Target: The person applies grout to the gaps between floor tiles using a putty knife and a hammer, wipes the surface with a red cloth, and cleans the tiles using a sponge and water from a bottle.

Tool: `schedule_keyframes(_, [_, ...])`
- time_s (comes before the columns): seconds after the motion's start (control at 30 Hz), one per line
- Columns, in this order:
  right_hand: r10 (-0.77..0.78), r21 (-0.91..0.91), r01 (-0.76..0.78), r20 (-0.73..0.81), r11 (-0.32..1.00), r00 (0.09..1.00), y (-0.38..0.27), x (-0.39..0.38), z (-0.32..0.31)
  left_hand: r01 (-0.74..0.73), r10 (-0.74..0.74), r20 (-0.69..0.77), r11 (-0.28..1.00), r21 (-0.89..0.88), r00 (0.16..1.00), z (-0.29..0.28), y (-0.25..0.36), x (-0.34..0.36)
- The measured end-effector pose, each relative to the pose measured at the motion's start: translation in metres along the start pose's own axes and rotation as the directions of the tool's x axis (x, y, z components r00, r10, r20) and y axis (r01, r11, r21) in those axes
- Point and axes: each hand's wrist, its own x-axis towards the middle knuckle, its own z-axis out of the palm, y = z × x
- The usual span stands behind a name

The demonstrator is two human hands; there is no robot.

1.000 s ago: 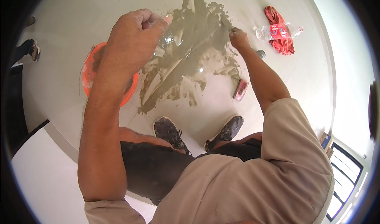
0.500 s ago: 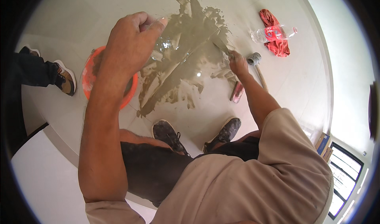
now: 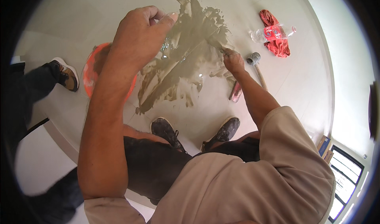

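Note:
Grey-brown wet mortar (image 3: 186,59) is smeared in streaks across the pale tiled floor. On its right side my right hand (image 3: 234,61) is closed round a putty knife (image 3: 216,45), whose blade lies low at the mortar and partly blends with it. My left hand (image 3: 143,36) is raised at the left, over the mortar's edge. Its thumb and fingers are drawn together, and what they hold, if anything, cannot be made out. Below that forearm stands an orange bucket (image 3: 90,75), partly hidden by my arm.
A rubber mallet (image 3: 254,59) and a pink-and-dark tool (image 3: 236,92) lie by my right forearm. Farther right, a clear bottle (image 3: 259,36) with a red label rests on a red cloth (image 3: 282,49). At the left is another person's shoe (image 3: 68,75). My shoes (image 3: 164,129) stand before the mortar.
My left hand has moved slightly up and right. The right hand with the putty knife has shifted a little left and up. The other person's leg has moved at the left.

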Motion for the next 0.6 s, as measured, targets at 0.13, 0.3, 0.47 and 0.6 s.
schedule_keyframes(0.13, [-0.199, -0.124, 0.177, -0.2, 0.976, 0.959, 0.048, -0.087, 0.047, -0.044, 0.045, -0.035, 0.999, 0.022, 0.998, -0.007, -0.001, -0.002])
schedule_keyframes(0.3, [-0.038, 0.108, 0.049, -0.107, 0.993, 0.994, 0.006, -0.094, 0.035, 0.064, -0.064, -0.021, 0.998, 0.011, 0.998, -0.007, 0.006, 0.003])
schedule_keyframes(0.47, [-0.194, 0.046, 0.205, -0.169, 0.978, 0.966, 0.015, -0.035, 0.036, 0.012, -0.012, 0.012, 1.0, 0.022, 1.0, 0.005, 0.006, 0.003])
schedule_keyframes(0.6, [-0.21, 0.133, 0.221, -0.087, 0.966, 0.974, -0.001, -0.143, 0.058, 0.034, -0.031, -0.067, 0.999, 0.032, 0.997, -0.017, -0.006, -0.002])
